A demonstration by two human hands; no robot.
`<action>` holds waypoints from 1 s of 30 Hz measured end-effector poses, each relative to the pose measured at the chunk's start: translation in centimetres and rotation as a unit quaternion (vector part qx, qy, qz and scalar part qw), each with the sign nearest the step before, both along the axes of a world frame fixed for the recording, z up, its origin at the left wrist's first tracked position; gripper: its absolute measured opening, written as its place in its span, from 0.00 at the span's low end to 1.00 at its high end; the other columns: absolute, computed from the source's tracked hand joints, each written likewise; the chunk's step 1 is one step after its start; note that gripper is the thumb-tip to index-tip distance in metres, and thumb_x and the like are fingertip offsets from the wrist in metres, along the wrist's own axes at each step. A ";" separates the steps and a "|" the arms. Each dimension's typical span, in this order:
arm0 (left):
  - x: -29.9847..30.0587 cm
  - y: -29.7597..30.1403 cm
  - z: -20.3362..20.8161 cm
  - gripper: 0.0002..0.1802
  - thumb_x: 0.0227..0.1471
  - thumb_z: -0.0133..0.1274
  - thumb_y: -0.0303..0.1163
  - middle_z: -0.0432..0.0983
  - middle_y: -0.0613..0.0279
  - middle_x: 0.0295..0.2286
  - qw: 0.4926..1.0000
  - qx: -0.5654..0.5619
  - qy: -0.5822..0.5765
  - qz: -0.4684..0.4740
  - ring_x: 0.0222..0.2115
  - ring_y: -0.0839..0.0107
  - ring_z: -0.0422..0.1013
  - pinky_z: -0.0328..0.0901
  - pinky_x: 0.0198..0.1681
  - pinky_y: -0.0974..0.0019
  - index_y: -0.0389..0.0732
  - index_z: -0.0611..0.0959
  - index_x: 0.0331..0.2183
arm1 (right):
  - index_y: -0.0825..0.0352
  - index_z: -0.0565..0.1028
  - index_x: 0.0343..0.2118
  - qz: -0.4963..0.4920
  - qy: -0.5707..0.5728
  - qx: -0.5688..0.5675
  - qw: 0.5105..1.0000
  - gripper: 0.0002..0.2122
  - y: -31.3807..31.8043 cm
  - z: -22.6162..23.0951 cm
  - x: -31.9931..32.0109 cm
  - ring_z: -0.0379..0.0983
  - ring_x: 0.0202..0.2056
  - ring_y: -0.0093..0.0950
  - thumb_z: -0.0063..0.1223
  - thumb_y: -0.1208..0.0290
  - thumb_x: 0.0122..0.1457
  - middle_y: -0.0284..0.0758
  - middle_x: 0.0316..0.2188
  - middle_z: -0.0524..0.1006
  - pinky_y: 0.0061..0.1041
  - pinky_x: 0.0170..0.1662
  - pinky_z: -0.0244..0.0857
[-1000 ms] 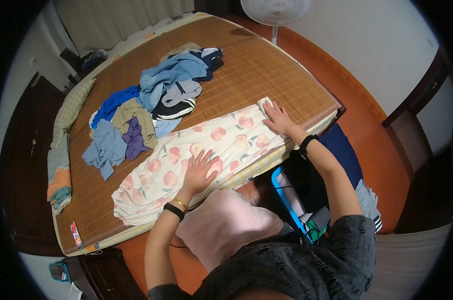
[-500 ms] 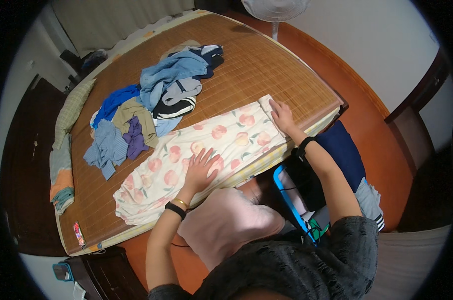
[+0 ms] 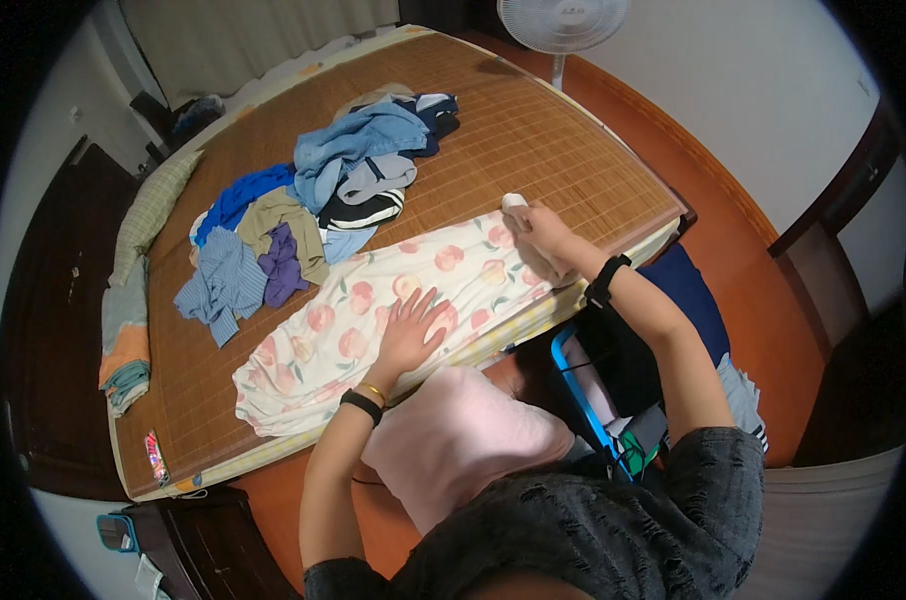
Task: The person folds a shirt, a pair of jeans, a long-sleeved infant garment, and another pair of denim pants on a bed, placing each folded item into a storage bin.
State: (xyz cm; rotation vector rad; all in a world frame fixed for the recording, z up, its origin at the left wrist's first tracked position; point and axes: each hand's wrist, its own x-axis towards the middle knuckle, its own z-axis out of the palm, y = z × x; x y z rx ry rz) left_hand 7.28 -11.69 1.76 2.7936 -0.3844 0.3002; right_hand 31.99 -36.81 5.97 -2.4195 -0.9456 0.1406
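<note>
A white cloth garment with a peach print (image 3: 363, 310) lies in a long folded strip along the near edge of the bed; its exact kind I cannot tell. My left hand (image 3: 410, 335) rests flat on its middle, fingers spread. At the strip's right end my right hand (image 3: 548, 235) is closed round a turned-over, rolled edge, and a white bit of the roll sticks out past the fingertips. A pale pink cloth (image 3: 463, 425) covers my lap.
A clothes heap (image 3: 343, 170) with denim, blue, khaki, purple and striped pieces lies on the brown bed mat (image 3: 543, 130). At the left edge are a pillow (image 3: 153, 205) and folded cloths (image 3: 125, 345). A blue-rimmed container (image 3: 578, 385) stands by the bed; a fan (image 3: 563, 20) stands beyond.
My right hand has moved left and closed on the strip's right end, which is now rolled further inward. The left hand stays flat on the cloth. The view has shifted slightly.
</note>
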 end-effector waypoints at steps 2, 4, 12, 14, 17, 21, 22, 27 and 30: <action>0.1 -0.1 0.1 0.26 0.53 0.44 0.46 0.56 0.60 0.57 1.000 0.000 0.003 -0.001 0.59 0.55 0.49 0.42 0.59 0.44 0.53 0.68 0.54 | 0.60 0.71 0.47 0.064 -0.060 0.069 0.994 0.22 0.0 -1.5 -0.2 0.68 0.36 0.41 0.56 0.76 0.44 0.42 0.31 0.69 0.33 0.40 0.64; -0.1 0.1 0.0 0.26 0.52 0.45 0.45 0.57 0.60 0.57 1.000 -0.006 -0.002 0.000 0.59 0.55 0.49 0.43 0.59 0.44 0.53 0.68 0.54 | 0.59 0.72 0.47 0.064 -0.012 0.031 0.997 0.20 0.5 -1.2 -1.4 0.66 0.44 0.42 0.55 0.74 0.47 0.43 0.40 0.69 0.36 0.46 0.61; 0.1 -0.3 0.7 0.26 0.51 0.48 0.43 0.58 0.59 0.56 1.000 -0.002 -0.004 -0.001 0.58 0.55 0.50 0.44 0.59 0.44 0.51 0.69 0.53 | 0.59 0.52 0.61 0.005 -0.169 -0.141 0.976 0.28 1.3 -4.4 -3.4 0.37 0.64 0.43 0.40 0.58 0.59 0.38 0.65 0.44 0.52 0.62 0.36; 0.2 -0.4 0.9 0.26 0.50 0.48 0.43 0.58 0.59 0.56 1.000 -0.001 0.000 -0.001 0.58 0.55 0.51 0.44 0.58 0.44 0.51 0.70 0.52 | 0.59 0.53 0.61 -0.003 -0.188 -0.126 0.974 0.26 1.5 -5.0 -3.3 0.38 0.64 0.42 0.39 0.58 0.60 0.38 0.64 0.45 0.51 0.62 0.36; 0.1 -0.2 0.8 0.26 0.50 0.48 0.43 0.58 0.59 0.56 1.000 0.001 0.000 0.001 0.58 0.55 0.51 0.44 0.58 0.44 0.51 0.70 0.52 | 0.58 0.55 0.60 -0.021 -0.153 -0.051 0.987 0.25 1.6 -4.8 -3.3 0.41 0.64 0.42 0.38 0.59 0.60 0.40 0.63 0.49 0.48 0.62 0.38; 0.2 -0.3 1.1 0.26 0.50 0.48 0.42 0.57 0.58 0.56 1.000 0.002 0.002 -0.003 0.58 0.54 0.50 0.44 0.59 0.45 0.51 0.69 0.53 | 0.58 0.59 0.58 -0.101 -0.166 0.098 0.976 0.23 1.1 -5.7 -2.3 0.50 0.60 0.44 0.41 0.63 0.60 0.45 0.59 0.58 0.41 0.59 0.49; 0.0 -0.2 0.9 0.26 0.50 0.49 0.41 0.57 0.58 0.56 1.000 -0.001 0.004 -0.002 0.58 0.54 0.50 0.44 0.59 0.45 0.51 0.69 0.53 | 0.58 0.59 0.58 -0.099 -0.167 0.099 0.976 0.23 1.3 -5.1 -2.6 0.50 0.60 0.44 0.41 0.63 0.60 0.45 0.59 0.58 0.41 0.59 0.49; 0.0 -0.1 0.5 0.26 0.51 0.47 0.43 0.56 0.60 0.57 1.000 0.002 0.007 0.001 0.59 0.56 0.49 0.43 0.59 0.45 0.52 0.69 0.53 | 0.59 0.62 0.56 -0.220 0.040 0.037 0.974 0.26 1.3 -2.1 -1.9 0.67 0.46 0.47 0.51 0.65 0.52 0.48 0.46 0.70 0.38 0.48 0.62; -0.1 -0.1 0.2 0.27 0.51 0.46 0.44 0.57 0.60 0.57 1.000 -0.004 0.004 0.006 0.59 0.56 0.49 0.43 0.59 0.45 0.53 0.69 0.54 | 0.59 0.62 0.56 -0.160 -0.018 0.020 0.987 0.28 1.9 0.0 -2.1 0.69 0.43 0.48 0.54 0.67 0.49 0.51 0.41 0.72 0.37 0.46 0.64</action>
